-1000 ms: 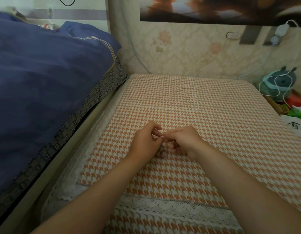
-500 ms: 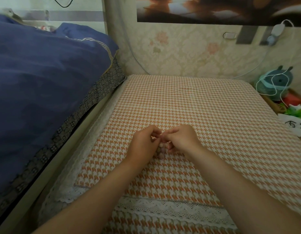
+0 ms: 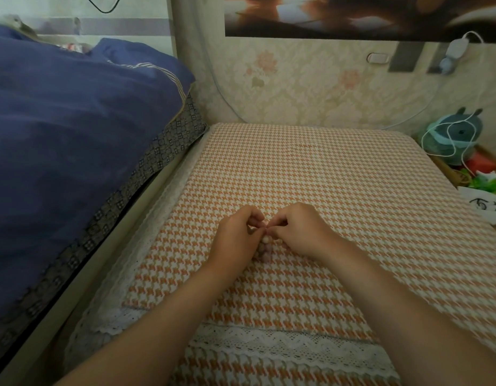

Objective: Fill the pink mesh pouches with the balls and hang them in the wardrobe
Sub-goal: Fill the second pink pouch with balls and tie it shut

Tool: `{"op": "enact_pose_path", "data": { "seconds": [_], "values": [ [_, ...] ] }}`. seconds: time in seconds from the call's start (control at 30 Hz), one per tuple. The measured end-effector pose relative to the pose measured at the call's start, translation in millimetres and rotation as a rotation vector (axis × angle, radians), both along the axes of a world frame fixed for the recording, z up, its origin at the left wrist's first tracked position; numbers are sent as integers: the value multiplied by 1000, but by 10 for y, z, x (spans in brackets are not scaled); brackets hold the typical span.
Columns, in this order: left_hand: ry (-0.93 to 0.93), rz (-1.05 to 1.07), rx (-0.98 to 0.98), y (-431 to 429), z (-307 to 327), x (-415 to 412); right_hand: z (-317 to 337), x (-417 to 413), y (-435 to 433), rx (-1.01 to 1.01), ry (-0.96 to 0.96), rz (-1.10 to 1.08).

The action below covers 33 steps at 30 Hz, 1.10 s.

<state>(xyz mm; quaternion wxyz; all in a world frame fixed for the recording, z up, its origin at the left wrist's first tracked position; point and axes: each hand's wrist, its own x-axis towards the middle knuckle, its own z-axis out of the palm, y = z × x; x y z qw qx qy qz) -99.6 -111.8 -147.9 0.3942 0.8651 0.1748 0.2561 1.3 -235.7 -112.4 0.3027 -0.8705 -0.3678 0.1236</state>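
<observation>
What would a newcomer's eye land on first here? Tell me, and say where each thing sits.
The two hands at centre: left hand and right hand meet fingertip to fingertip, pinching the top of a pink mesh pouch with pale balls showing below. Under them spreads an orange-and-white houndstooth cloth. A blue duvet is heaped along the left; a teal plush toy sits far right.

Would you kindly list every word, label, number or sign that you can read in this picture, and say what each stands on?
No text here can be read.
Black hand-drawn marks on the white sheet at the right edge: too blurred to read.
The poster on the wall: blurred, no lettering to make out.
</observation>
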Motion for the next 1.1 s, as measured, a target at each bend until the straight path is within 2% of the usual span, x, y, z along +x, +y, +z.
{"op": "enact_pose_path", "data": {
  "seconds": [0.1, 0.2, 0.3, 0.53, 0.67, 0.9, 1.1],
  "values": [
    [-17, 5, 35, -8, 4, -11, -27, 10, -12, 24, 19, 36],
    [10, 14, 70, 14, 5, -15, -50, 23, -7, 124, 258, 13],
    [48, 23, 47, 28, 3, -28, -60, 29, -1, 162, 407, -11],
    [62, 49, 36, 15, 56, -44, -37, 12, -12, 196, 521, -33],
    [128, 48, 60, 33, 99, -45, -11, 0, -26, 207, 506, -76],
    [221, 114, 54, 78, 126, -46, -6, 2, -33, 49, 276, -144],
    [262, 79, 35, 133, 157, -41, 39, -57, -14, 66, 395, -168]
  ]
}}
